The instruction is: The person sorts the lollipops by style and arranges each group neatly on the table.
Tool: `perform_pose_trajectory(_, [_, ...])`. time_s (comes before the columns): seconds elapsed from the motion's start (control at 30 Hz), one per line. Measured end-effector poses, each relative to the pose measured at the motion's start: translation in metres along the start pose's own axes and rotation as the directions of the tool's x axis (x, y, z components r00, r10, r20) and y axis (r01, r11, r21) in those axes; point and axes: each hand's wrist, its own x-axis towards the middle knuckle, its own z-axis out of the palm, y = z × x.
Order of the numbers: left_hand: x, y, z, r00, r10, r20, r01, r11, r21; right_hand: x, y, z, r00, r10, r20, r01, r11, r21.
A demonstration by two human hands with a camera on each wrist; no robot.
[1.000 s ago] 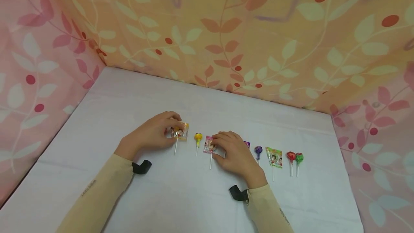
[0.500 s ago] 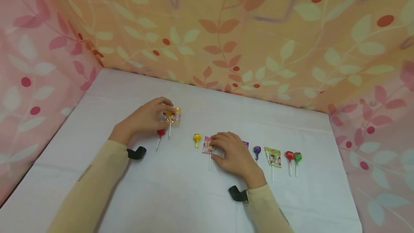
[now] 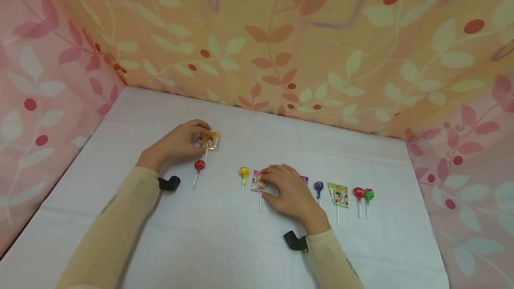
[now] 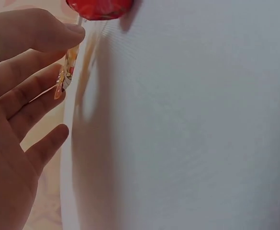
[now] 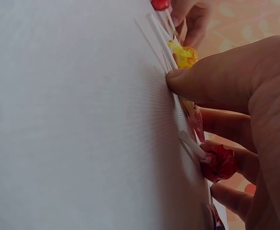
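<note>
My left hand (image 3: 180, 142) pinches a lollipop in a flat clear-and-yellow wrapper (image 3: 213, 141) between thumb and fingers, its white stick pointing toward me. Edge-on, that wrapper (image 4: 69, 72) shows between the fingers in the left wrist view. Just below this hand lies a red ball lollipop (image 3: 199, 165). My right hand (image 3: 291, 195) pinches a lollipop in a flat pink wrapper (image 3: 257, 181) at the table. Under the right hand's fingers, another red ball lollipop (image 5: 219, 163) appears in the right wrist view; the hand mostly hides it in the head view.
A yellow ball lollipop (image 3: 243, 173) lies between the hands. Right of the right hand are a partly covered purple wrapper (image 3: 305, 179), a purple ball lollipop (image 3: 319, 186), a green-wrapped flat one (image 3: 339, 195), a red one (image 3: 359, 193) and a green one (image 3: 369, 194). Patterned cloth walls enclose the white table (image 3: 225, 244).
My left hand has carried the yellow-wrapped lollipop away from me and to the left, uncovering the red lollipop below it. The right hand has stayed in place.
</note>
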Motion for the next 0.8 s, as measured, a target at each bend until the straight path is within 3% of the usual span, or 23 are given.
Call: perform_pose_trajectory(0.8, [0.0092, -0.0027, 0.0047, 0.999, -0.034, 0.035, 0.033, 0.999, 0.011, -0.0006, -0.0006, 0.0027, 1.000, 0.008, -0.026, -0.007, 1.000, 0.008])
